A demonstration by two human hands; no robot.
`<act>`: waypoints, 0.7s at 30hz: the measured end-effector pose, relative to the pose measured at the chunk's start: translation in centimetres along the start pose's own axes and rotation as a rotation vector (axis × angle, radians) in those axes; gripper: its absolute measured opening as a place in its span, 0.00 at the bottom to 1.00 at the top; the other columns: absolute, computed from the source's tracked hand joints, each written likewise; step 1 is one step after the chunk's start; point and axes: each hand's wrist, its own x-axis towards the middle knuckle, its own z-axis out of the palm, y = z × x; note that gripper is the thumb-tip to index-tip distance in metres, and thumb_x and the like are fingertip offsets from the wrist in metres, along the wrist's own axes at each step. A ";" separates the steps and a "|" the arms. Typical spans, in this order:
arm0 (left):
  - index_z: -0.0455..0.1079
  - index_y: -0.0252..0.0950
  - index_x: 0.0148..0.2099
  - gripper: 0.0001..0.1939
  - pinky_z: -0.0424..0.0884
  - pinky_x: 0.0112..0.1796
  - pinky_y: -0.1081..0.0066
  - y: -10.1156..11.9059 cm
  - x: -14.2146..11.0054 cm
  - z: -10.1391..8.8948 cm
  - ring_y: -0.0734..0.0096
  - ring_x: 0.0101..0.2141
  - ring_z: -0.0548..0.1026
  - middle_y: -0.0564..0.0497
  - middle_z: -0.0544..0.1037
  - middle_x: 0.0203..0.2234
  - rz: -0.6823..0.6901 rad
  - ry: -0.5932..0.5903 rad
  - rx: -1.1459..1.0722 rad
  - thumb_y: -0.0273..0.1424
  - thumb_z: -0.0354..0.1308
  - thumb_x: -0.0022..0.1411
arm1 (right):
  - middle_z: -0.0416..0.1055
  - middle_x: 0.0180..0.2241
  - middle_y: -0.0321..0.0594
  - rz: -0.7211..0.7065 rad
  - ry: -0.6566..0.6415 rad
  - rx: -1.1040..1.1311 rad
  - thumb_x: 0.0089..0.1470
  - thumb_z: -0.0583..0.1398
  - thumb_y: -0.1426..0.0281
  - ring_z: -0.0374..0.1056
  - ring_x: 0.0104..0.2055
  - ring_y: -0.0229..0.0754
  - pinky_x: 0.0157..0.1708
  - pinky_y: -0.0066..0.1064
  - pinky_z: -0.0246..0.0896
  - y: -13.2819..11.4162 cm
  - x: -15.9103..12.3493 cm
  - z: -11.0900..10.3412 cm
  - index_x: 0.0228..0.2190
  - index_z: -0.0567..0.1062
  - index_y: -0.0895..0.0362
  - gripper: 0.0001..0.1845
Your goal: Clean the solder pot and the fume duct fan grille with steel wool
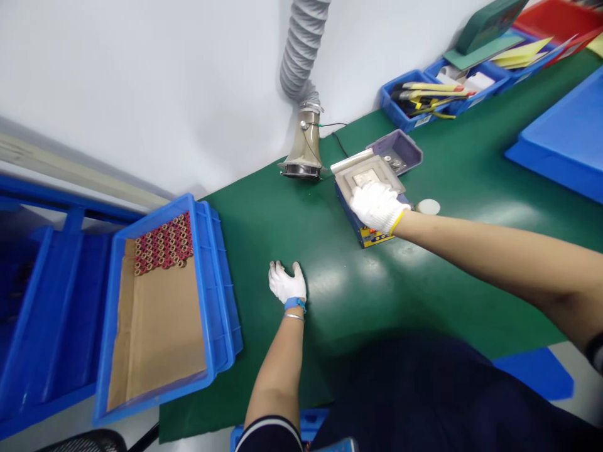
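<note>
Right arm: stretched in from the right edge, with the forearm run leftward across the bench [330,351] and slightly upward toward the wall.
Right hand [374,206]: gloved in white with a yellow cuff; its back is turned to the camera, and its fingers are pointed left over the pale top [346,168] of the blue box [347,213].
Right grip: the fingers are seen bent together, but their tips are hidden; whether anything is held cannot be told.
Left arm: brought up from the bottom edge, the forearm angled slightly right, a blue wristband [295,303] and a silver bangle [294,316] worn at the wrist.
Left hand [286,284]: gloved in white, held low at the bench, well apart from the box; the thumb is set off to the right, the fingers are loosely curled.
Left grip: parted, with nothing seen to be held.
Blue box: stood on the bench beneath the right hand, its yellow front panel [377,239] partly covered by the glove.
Beside the box: a grey-purple bin [414,150] is placed behind it, with small metal pieces [394,163] inside.
Left of the left hand: red ring-shaped parts [162,243] are laid in rows in a blue crate [207,301].
</note>
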 end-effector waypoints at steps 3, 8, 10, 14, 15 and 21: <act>0.68 0.29 0.63 0.29 0.62 0.66 0.51 0.1 0.0 0.0 0.46 0.66 0.66 0.35 0.69 0.66 0.003 0.005 -0.002 0.41 0.58 0.66 | 0.68 0.46 0.76 0.154 -0.006 0.009 0.66 0.35 0.74 0.65 0.49 0.62 0.44 0.52 0.59 1.7 0.1 -0.6 0.53 0.73 0.78 0.34; 0.68 0.29 0.64 0.30 0.61 0.66 0.51 0.2 0.0 -0.1 0.47 0.66 0.65 0.35 0.68 0.66 0.003 -0.008 0.013 0.42 0.59 0.66 | 0.67 0.48 0.79 0.128 -0.011 -0.009 0.66 0.32 0.75 0.65 0.51 0.64 0.44 0.53 0.59 0.9 0.0 -1.2 0.54 0.72 0.80 0.36; 0.68 0.29 0.64 0.30 0.61 0.66 0.51 0.1 0.0 -0.1 0.47 0.66 0.65 0.34 0.68 0.66 -0.003 -0.012 0.012 0.42 0.59 0.66 | 0.68 0.48 0.76 0.033 -0.034 0.013 0.66 0.33 0.77 0.67 0.50 0.62 0.45 0.53 0.60 -0.2 -0.1 -1.4 0.54 0.74 0.76 0.36; 0.67 0.28 0.64 0.30 0.61 0.66 0.51 -0.1 0.0 0.1 0.47 0.66 0.65 0.34 0.68 0.66 -0.002 -0.009 0.009 0.42 0.58 0.67 | 0.69 0.46 0.76 0.092 -0.001 0.027 0.66 0.34 0.77 0.67 0.50 0.61 0.44 0.54 0.62 1.5 -0.3 -1.4 0.53 0.74 0.76 0.34; 0.67 0.28 0.64 0.30 0.61 0.66 0.51 -0.1 0.0 0.1 0.47 0.66 0.65 0.34 0.68 0.66 0.003 -0.007 0.013 0.42 0.58 0.67 | 0.69 0.46 0.77 0.122 0.017 0.020 0.66 0.34 0.77 0.67 0.51 0.61 0.44 0.54 0.62 2.3 -0.2 -1.3 0.52 0.74 0.78 0.34; 0.67 0.29 0.64 0.30 0.61 0.66 0.52 0.0 -0.1 0.0 0.49 0.66 0.65 0.36 0.68 0.67 0.013 -0.011 0.049 0.43 0.57 0.67 | 0.68 0.49 0.77 0.085 -0.004 0.034 0.66 0.34 0.77 0.67 0.54 0.66 0.46 0.60 0.64 0.5 0.1 -1.1 0.52 0.73 0.79 0.34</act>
